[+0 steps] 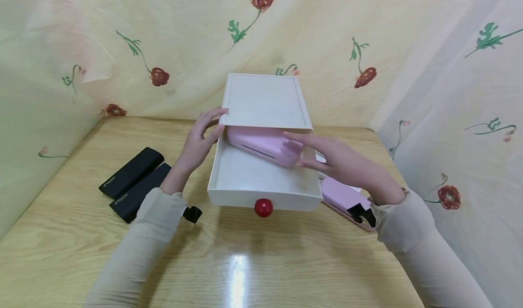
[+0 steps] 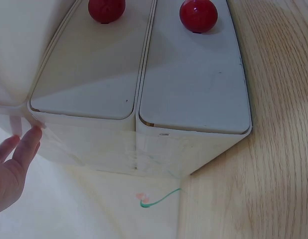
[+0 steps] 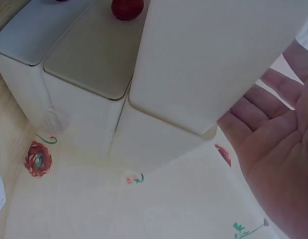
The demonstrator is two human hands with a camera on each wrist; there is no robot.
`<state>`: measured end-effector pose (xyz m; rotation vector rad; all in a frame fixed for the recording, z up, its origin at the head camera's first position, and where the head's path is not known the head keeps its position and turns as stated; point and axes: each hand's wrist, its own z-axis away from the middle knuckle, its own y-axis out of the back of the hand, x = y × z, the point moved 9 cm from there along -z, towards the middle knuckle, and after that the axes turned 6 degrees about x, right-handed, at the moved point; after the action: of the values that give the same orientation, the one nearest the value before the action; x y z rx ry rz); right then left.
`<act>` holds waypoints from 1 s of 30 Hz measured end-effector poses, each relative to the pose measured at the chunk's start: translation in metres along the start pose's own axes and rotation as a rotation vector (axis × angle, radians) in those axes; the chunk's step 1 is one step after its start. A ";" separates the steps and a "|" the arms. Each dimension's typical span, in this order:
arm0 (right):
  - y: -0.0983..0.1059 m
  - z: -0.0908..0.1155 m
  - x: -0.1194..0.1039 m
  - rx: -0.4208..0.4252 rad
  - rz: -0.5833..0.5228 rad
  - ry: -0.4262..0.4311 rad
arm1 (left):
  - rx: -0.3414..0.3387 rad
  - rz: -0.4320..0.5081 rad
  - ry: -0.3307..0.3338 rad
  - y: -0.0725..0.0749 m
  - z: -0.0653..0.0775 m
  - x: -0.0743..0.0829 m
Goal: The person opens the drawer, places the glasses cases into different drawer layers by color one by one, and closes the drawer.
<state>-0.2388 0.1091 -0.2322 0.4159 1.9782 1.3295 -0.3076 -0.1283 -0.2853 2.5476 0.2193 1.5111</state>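
A white drawer unit (image 1: 266,100) with red ball knobs stands in the middle, its top drawer (image 1: 245,174) pulled out. Inside that drawer, a pink oblong object (image 1: 263,145) with rounded ends and a dark slit lies at a slant, its back edge under the unit's top. My left hand (image 1: 199,140) rests its fingertips and thumb at the unit's left front edge. Over the drawer's right wall reaches my right hand (image 1: 337,160), index finger over the pink object and thumb by its right end. Its other fingers extend outside the drawer in the right wrist view.
Two black oblong objects (image 1: 131,173) with lettering lie on the wooden table (image 1: 196,262) at left. A second pink object (image 1: 342,196) lies at right, with white things partly hidden behind my right hand. A floral cloth (image 1: 184,49) hangs behind and along the sides.
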 end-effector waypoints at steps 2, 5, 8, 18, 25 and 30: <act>0.002 0.004 0.000 0.011 -0.005 0.001 | 0.000 0.002 0.007 0.000 0.001 0.000; 0.004 0.008 0.000 0.022 -0.018 0.005 | 0.002 0.005 0.019 0.001 0.002 0.000; 0.006 0.012 0.001 0.035 -0.010 0.004 | -0.001 0.006 0.020 0.001 0.003 0.001; 0.018 0.036 0.007 0.122 0.026 0.014 | -0.009 0.012 0.014 -0.002 0.000 0.002; 0.023 0.059 0.023 0.194 -0.011 0.040 | -0.018 0.016 0.008 -0.002 0.000 0.002; 0.021 0.075 0.038 0.230 -0.027 0.022 | -0.017 0.026 0.020 -0.003 0.002 0.000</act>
<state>-0.2149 0.1922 -0.2441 0.4824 2.1557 1.0977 -0.3058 -0.1256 -0.2866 2.5328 0.1756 1.5417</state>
